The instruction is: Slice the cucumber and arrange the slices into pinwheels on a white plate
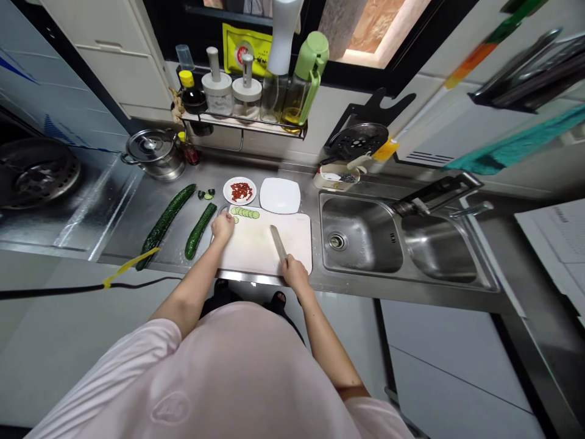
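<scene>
My right hand (295, 272) is wrapped round the handle of a knife (278, 242), whose blade rests over the white cutting board (256, 247). At the board's upper left, my left hand (223, 225) has its fingers drawn together beside a small cucumber slice (236, 220); whether they hold anything is hidden. Overlapping cucumber slices (245, 213) lie in a row along the board's top edge. Left of the board are a cut cucumber (200, 231) and a longer whole one (167, 224), with small cucumber ends (209, 195) above them.
Behind the board stand a plate of chopped red pieces (226, 192) and a white square plate (280, 195). A double sink (361, 235) is at the right, a steel pot (158, 155) at the back left. Bottles and jars fill a wall rack (237, 124). A black cable (59, 291) crosses at left.
</scene>
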Available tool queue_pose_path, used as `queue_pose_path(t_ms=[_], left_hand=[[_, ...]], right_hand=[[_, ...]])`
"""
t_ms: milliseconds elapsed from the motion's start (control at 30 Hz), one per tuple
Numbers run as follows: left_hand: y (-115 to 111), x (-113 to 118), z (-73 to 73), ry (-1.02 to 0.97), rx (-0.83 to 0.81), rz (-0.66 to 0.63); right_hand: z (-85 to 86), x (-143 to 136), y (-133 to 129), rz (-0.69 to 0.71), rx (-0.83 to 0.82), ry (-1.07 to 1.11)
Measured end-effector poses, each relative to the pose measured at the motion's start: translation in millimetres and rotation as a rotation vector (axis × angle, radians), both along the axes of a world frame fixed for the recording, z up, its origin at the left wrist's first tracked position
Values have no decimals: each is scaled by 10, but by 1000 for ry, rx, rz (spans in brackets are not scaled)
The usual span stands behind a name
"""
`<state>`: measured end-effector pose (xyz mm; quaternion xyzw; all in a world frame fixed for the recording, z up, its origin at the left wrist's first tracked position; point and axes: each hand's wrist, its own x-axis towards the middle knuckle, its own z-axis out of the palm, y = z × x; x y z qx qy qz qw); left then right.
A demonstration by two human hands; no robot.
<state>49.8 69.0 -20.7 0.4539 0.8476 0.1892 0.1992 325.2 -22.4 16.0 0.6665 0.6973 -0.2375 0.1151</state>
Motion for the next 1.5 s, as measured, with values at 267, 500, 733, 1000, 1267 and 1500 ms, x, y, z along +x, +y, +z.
queue_pose_path(t_ms=[267,500,733,1000,1267,1500], left_hand=[[-138,71,44,177,43,-128],[-186,75,33,214,52,-164],[-78,254,59,170,126,-259],[223,520,102,197,77,-465],[313,573,39,240,21,-515],[345,604,68,227,5,-475]], right_hand=[[-7,18,21,-8,-3,18],[-27,30,31,-4,-11,17],[-51,15,60,-5,-7,27],[-63,7,62,-10,-7,31],[-52,-10,89,-29,-28,39],[-67,-19,94,-10,-19,30]])
